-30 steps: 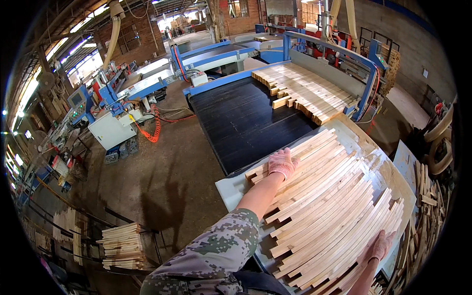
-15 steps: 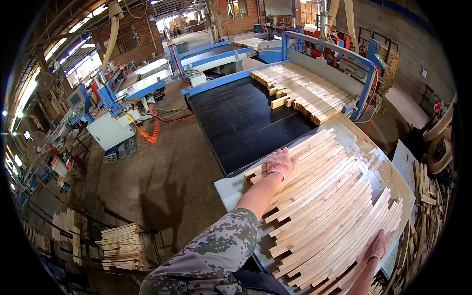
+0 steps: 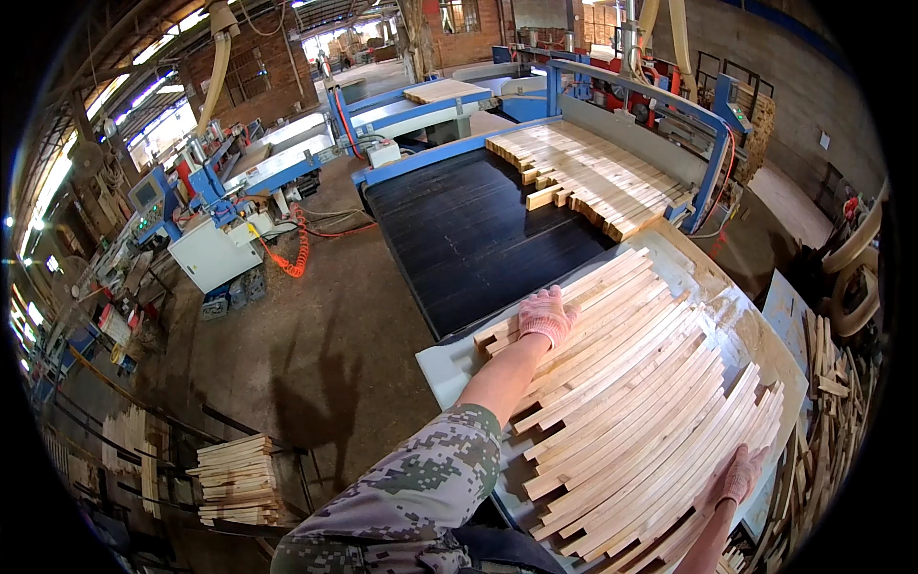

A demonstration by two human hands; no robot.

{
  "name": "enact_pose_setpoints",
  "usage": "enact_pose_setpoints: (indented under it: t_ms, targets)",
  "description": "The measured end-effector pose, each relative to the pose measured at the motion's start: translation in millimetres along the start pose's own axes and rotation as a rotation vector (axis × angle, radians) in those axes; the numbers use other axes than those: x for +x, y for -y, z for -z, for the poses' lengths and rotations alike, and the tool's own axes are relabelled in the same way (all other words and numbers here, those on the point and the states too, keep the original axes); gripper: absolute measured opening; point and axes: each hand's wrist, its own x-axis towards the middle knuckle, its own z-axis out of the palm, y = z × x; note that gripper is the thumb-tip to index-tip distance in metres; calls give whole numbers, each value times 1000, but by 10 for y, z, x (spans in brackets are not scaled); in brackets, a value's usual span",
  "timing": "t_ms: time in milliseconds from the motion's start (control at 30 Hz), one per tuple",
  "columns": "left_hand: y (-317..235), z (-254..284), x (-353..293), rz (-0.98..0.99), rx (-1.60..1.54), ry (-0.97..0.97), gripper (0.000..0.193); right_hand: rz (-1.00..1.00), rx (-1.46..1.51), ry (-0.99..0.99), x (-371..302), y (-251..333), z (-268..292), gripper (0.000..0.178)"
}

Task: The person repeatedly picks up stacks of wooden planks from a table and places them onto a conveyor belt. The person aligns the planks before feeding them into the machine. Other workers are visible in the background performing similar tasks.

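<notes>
A layer of long, pale wooden strips lies side by side on a grey, sheet-topped table, their left ends staggered. My left hand, in a pinkish knit glove, rests at the far edge of the layer, its fingers bent over the outermost strips. Farther right and nearer to me, my right hand, gloved alike, lies on the strips by their right ends with fingers stretched forward. Beyond the table, a row of joined wooden pieces sits on a black conveyor belt beneath a blue machine frame.
At the left stands a machine with a white cabinet and a coiled orange hose. Stacked strips sit on a rack at lower left. Loose offcuts pile up beyond the table's right edge. Another conveyor carries a wooden panel.
On the far conveyor, the wooden panel has shifted to the left. Both my hands and the strips beneath them stay practically where they were.
</notes>
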Motion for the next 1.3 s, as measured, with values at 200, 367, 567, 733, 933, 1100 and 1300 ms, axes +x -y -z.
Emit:
enact_pose_setpoints:
  t_ms: [200, 367, 567, 733, 933, 1100, 1300]
  targets:
    - [9, 8, 4, 10, -11, 14, 66, 12, 9, 16, -65, 68, 58, 84]
    - [0, -7, 12, 5, -5, 30, 74, 22, 50, 0, -60, 25, 46, 84]
    - [13, -45, 44, 10, -3, 44, 77, -12, 36, -3, -34, 38, 22, 83]
    - [6, -45, 45, 17, -9, 40, 76, -7, -6, -10, -4, -5, 5, 84]
    - [1, -51, 62, 26, -6, 55, 72, 10, 15, -8, 47, -53, -27, 84]
    - [-15, -51, 69, 21, 10, 45, 74, 11, -1, -8, 66, -74, -23, 84]
    - [51, -126, 61, 1, 19, -17, 71, -36, -75, -3, -40, 82, 38, 84]
